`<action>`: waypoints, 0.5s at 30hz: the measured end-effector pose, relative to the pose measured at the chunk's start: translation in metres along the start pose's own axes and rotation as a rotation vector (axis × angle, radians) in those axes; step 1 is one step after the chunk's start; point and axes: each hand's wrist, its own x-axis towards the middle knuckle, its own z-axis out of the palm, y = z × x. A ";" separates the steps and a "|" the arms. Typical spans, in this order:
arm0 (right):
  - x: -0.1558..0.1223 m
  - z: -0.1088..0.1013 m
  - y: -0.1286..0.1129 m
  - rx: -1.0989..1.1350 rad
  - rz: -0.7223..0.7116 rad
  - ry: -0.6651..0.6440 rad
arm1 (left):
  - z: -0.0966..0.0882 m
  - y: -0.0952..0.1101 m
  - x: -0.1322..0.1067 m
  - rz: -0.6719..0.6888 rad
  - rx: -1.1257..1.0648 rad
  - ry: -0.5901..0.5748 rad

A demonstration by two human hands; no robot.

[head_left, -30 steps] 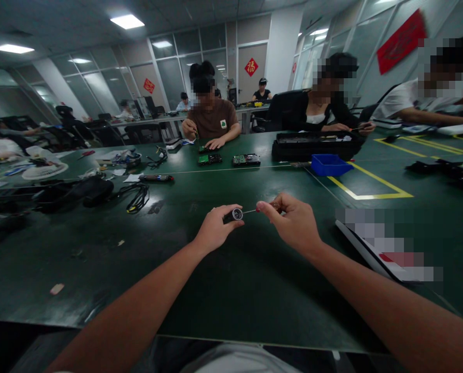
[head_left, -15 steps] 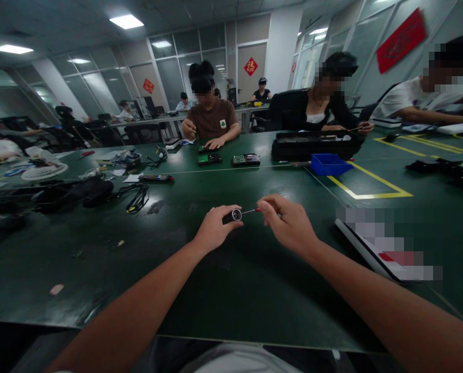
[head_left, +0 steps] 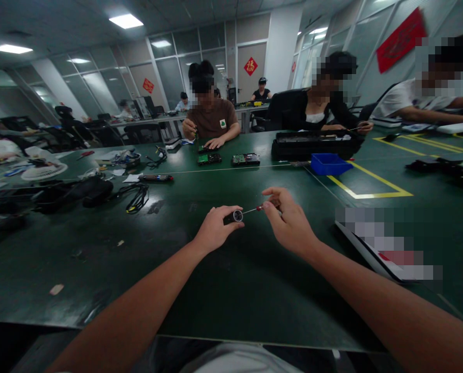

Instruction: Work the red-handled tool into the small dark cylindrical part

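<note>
My left hand [head_left: 211,228] is closed round a short black cylinder [head_left: 237,216], its round, silver-rimmed end turned to the right. What the cylinder belongs to cannot be made out. To its right, my right hand [head_left: 291,220] grips a thin screwdriver [head_left: 260,207] with a red handle between thumb and fingers, the index finger lifted off. The shaft points left and its tip meets or nearly meets the rimmed end. Both hands are held above the green table [head_left: 231,290], and the palm hides part of the handle.
Black cables [head_left: 136,198] and a pen-like tool [head_left: 156,178] lie to the left. A blue bin [head_left: 330,165] stands at the right, beyond a white-edged flat object [head_left: 367,251]. Across the table a person in brown [head_left: 216,119] works near two green circuit boards [head_left: 246,159].
My right hand's fingers have opened a little and lifted from the screwdriver handle, showing more of it. My left hand and the cylinder have barely moved.
</note>
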 end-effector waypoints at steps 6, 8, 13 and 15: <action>0.009 0.009 0.017 0.482 0.213 0.075 | -0.004 0.002 0.000 0.035 0.038 0.063; 0.013 0.010 0.026 0.706 0.389 0.079 | -0.006 0.001 0.000 0.085 0.056 0.071; 0.019 0.010 0.037 0.745 0.498 0.153 | -0.006 -0.002 0.001 0.043 0.079 0.019; 0.017 0.011 0.037 0.700 0.463 0.170 | -0.005 -0.002 0.001 0.033 0.079 0.005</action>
